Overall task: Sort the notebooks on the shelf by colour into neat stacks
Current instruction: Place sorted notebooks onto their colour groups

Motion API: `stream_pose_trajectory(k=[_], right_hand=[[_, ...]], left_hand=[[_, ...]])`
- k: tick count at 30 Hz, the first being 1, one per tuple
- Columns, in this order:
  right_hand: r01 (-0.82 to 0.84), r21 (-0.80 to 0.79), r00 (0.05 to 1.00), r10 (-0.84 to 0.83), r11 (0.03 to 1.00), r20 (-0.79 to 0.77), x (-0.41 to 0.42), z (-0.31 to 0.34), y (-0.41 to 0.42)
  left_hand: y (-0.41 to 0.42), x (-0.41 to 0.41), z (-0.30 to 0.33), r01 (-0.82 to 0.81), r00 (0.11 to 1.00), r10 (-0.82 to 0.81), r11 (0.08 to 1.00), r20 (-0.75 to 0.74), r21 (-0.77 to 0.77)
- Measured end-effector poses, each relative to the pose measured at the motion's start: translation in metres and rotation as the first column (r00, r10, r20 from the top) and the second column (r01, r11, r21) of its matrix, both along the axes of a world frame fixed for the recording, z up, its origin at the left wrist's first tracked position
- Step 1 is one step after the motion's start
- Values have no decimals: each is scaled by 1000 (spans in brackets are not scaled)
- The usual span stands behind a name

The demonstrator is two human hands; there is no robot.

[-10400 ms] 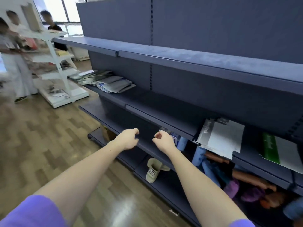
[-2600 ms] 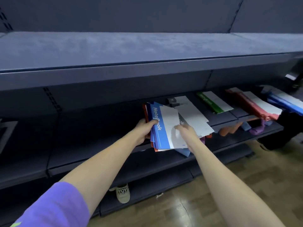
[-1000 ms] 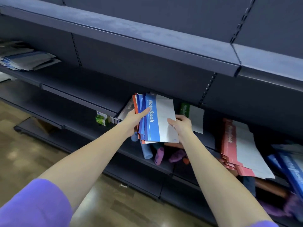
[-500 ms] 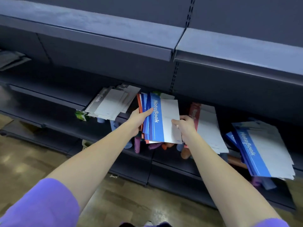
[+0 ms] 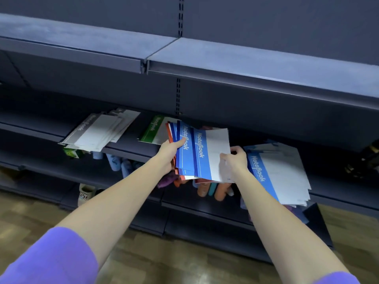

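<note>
both hands [image 5: 171, 149] [image 5: 235, 160] grip flat, glossy notebooks [image 5: 202, 154] — thin rectangular covers.

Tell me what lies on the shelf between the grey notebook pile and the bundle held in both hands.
In the head view, one green notebook lies between the grey notebook pile and the held bundle, with bare shelf either side of it.
</note>
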State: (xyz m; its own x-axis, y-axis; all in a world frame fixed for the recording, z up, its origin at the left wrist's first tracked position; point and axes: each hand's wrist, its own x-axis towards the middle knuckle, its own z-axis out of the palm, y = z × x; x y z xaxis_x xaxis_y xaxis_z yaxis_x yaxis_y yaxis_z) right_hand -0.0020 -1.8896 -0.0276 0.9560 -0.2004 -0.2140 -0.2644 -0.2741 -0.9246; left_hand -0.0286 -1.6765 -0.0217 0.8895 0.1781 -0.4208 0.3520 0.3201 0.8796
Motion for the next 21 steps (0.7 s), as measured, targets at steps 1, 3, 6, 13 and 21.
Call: stream_pose_trajectory(k=[1, 3, 6, 13, 21], right_hand=[[13, -10, 1000, -12, 1000, 7, 0, 2, -14], [37, -21, 999, -36, 999, 30, 5, 5, -41], [74, -116, 996, -69, 990, 49, 19, 5, -76], [118, -404, 989, -142, 907, -29, 34, -7, -143], [89, -631, 991, -135, 771, -25, 44, -15, -164]], left_hand=[[-12, 2, 1, -3, 1000, 3, 1000, -1, 13], [-37, 9, 3, -8, 1000, 8, 999, 9, 31], [-73, 15, 5, -11, 1000, 10, 999, 25, 39], [-119, 23, -4, -6, 1000, 5, 998, 15, 61], [-122, 23, -11, -62, 998, 61, 997, 26, 42]])
